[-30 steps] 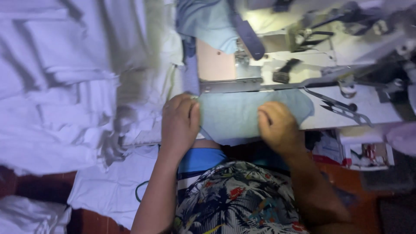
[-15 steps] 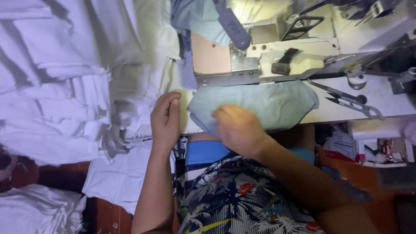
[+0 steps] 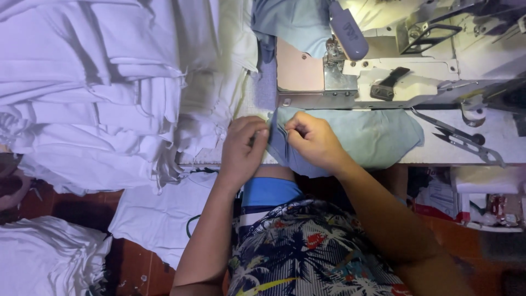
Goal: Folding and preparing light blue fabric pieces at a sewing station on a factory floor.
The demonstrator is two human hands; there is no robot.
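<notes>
Cloth: pale blue-green piece (image 3: 356, 137) lies flat on the white table (image 3: 509, 134), along its front edge, below the sewing machine (image 3: 394, 82); long axis runs left-right, left end hanging over the edge.
Left hand (image 3: 244, 148): fingers curled, pinching the cloth's left end.
Right hand (image 3: 312, 140): fingers bunched, pinching the same end, just beside the left.
Change: half a second ago the right hand lay flat on the cloth; both now gather its left end.
Scissors (image 3: 460, 137): near the table's right end.
Packages: small red and white packets (image 3: 493, 211) below the table's right end.
White fabric stack (image 3: 93, 87): off the table's left edge.
</notes>
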